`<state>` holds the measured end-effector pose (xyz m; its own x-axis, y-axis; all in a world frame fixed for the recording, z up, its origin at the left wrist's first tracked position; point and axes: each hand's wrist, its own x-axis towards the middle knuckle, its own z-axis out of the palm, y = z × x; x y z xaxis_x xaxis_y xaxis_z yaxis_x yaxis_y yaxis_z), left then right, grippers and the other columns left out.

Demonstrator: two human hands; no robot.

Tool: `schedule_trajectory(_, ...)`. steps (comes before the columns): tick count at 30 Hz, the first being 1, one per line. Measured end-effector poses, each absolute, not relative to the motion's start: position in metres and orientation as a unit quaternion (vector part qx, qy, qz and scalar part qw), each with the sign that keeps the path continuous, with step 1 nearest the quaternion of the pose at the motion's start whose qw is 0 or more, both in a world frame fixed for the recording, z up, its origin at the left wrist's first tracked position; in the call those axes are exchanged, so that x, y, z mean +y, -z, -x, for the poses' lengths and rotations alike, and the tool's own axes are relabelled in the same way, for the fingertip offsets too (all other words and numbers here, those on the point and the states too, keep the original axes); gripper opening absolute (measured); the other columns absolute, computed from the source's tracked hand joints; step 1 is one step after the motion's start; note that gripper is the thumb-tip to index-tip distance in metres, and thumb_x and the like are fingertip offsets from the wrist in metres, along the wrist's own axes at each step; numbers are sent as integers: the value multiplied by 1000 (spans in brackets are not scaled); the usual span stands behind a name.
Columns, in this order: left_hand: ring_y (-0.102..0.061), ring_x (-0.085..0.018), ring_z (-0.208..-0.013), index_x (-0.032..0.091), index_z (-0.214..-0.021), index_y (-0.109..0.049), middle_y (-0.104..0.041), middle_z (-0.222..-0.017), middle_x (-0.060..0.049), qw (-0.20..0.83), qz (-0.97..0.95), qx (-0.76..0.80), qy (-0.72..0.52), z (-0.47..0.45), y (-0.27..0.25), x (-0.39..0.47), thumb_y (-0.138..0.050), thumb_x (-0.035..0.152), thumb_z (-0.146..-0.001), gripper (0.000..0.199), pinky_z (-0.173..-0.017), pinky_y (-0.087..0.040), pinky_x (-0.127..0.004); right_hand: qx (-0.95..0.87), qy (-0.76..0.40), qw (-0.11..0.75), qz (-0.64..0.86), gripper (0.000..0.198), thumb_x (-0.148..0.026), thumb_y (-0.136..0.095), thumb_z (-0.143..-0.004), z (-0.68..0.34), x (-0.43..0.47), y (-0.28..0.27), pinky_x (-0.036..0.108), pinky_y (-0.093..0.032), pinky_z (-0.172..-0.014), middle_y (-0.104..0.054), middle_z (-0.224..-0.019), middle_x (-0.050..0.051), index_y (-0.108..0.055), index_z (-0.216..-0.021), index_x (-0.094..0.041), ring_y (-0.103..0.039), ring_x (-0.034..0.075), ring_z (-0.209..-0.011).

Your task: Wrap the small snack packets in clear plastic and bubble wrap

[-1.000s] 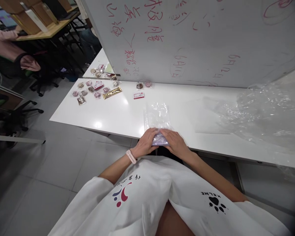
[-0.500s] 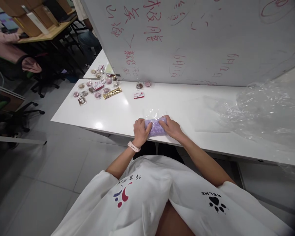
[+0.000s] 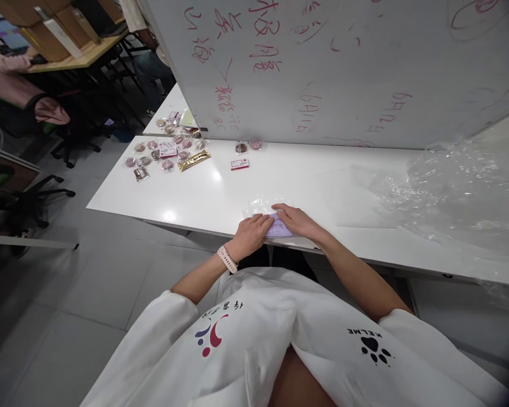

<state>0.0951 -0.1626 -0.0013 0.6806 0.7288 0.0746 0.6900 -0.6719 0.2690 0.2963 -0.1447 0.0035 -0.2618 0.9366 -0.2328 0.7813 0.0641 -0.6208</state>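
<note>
A purple box-like packet (image 3: 280, 228) inside a clear plastic bag (image 3: 261, 202) lies at the front edge of the white table. The bag's loose, crinkled end spreads beyond the packet, away from my body. My left hand (image 3: 253, 230) lies flat over the packet's left part, fingers stretched and pointing right. From the right, my right hand (image 3: 297, 219) rests on the packet and bag, its fingers extended over the plastic and its thumb near the left fingertips. Both hands hide much of the packet.
Small wrapped snacks (image 3: 167, 165) and a gold wrapper bar (image 3: 194, 160) lie at the table's left. A red-and-white small box (image 3: 240, 164) sits farther in. A whiteboard (image 3: 343, 73) stands along the back. Large clear plastic sheeting (image 3: 462, 198) covers the right side. Two people sit at far left.
My left hand has gone from gripping the packet's left end to lying flat across it. My right hand's fingers have stretched out over the plastic. The packet now lies flatter on the table.
</note>
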Motion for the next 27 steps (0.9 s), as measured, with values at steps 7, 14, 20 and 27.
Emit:
schedule_trajectory(7, -66, -22, -69, 22, -79, -75, -71, -70, -4, 297, -883, 361, 28, -98, -51, -78, -70, 47, -83, 25, -66, -44, -30, -789, -149, 146, 578, 47, -61, -47, -97, -299, -161, -32, 33, -44, -73, -68, -115, 10, -68, -116, -24, -62, 27, -99)
schedule_trajectory(14, -63, -32, -113, 20, -119, -68, -71, -114, -12, 230, -806, 515, -180, -118, -43, -75, -71, 40, -86, 39, -98, -47, -46, -719, -235, 147, 637, 26, -44, -58, -91, -307, -130, -12, 27, -33, -60, -68, -75, 4, -64, -92, -19, -60, 20, -68)
schedule_trajectory(20, -42, -27, -144, 24, -153, -27, -40, -157, -16, 422, -556, 580, -421, -137, 5, -172, -43, 45, -103, 56, -109, -46, -44, -563, -415, 329, 634, 40, -57, -67, -79, -310, -135, 11, 26, -42, -58, -68, -75, 3, -66, -84, -16, -61, 18, -66)
schedule_trajectory(27, -70, -25, -107, 14, -110, -65, -74, -110, -11, 680, -328, 442, -484, -158, -12, -170, -70, 57, -84, 50, -95, -54, -39, -381, -611, 465, 515, 55, -59, -82, -68, -291, -171, 10, 32, -56, -74, -75, -93, 7, -70, -100, -15, -70, 21, -81)
